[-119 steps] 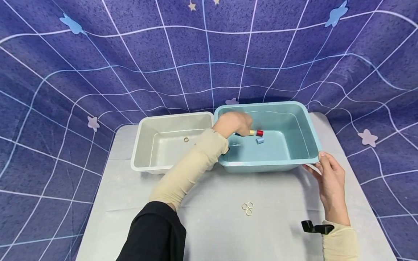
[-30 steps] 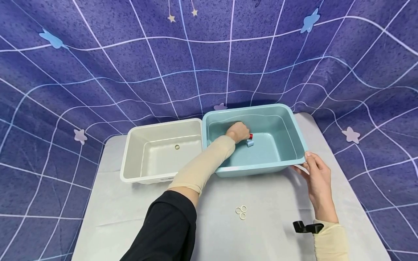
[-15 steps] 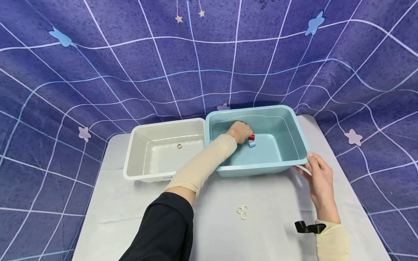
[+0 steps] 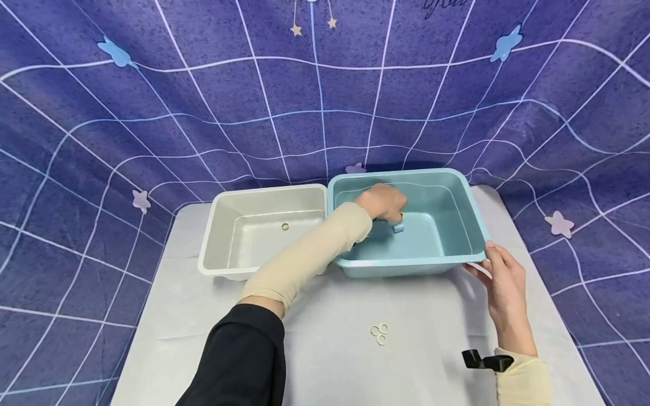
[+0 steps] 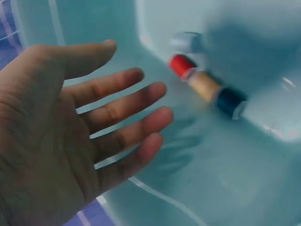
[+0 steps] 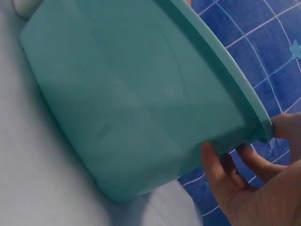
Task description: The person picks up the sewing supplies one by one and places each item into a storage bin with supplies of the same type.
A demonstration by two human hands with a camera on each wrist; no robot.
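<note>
My left hand (image 4: 383,202) is inside the teal tub (image 4: 406,262), above its floor. In the left wrist view its fingers are spread and slightly bent, with nothing in them. Beyond the fingertips, a red thread spool (image 5: 179,66), a tan spool (image 5: 204,86) and a navy spool (image 5: 230,102) lie end to end in a row. A light blue spool (image 5: 186,42) lies beside the red end. From the head view, the hand hides most of this row. My right hand (image 4: 504,290) grips the tub's front right corner, thumb on the rim and fingers underneath.
A cream-white tub (image 4: 244,194) adjoins the teal one on the left, with a small gold-coloured ring (image 4: 285,226) inside. Three pale rings (image 4: 381,339) lie grouped on the white-covered table (image 4: 330,366) in front. A purple grid-patterned curtain (image 4: 228,113) surrounds the back and sides.
Four seconds ago the tan and red spools showed past my left hand; now it covers nearly all of them. Its position shifts slightly over the last second. My right hand keeps its grip on the corner.
</note>
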